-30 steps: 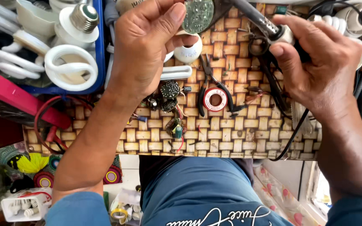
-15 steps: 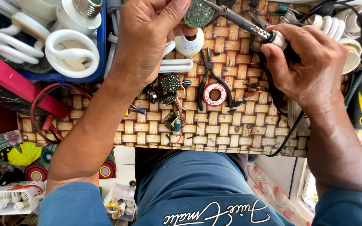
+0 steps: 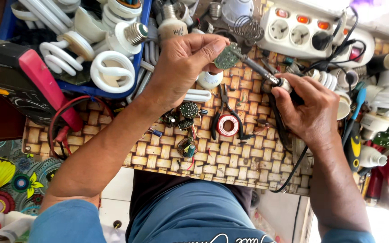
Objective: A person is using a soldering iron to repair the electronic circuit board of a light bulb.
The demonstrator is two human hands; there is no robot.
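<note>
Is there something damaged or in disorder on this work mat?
Yes. The left hand holds a bare round circuit board, out of its lamp, while the right hand puts a soldering iron to it. More loose boards lie scattered on the woven mat, and the blue tray is heaped with opened spiral lamps.

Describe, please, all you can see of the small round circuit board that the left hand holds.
The round circuit board is small, disc-shaped and greenish, and its visible face is speckled with pale dots that look like solder points. The left hand pinches it by its edge between the fingertips and lifts it above the woven mat, tilted toward the camera. The metal tip of the soldering iron, held in the right hand, meets its lower right edge. Its other face is hidden.
</note>
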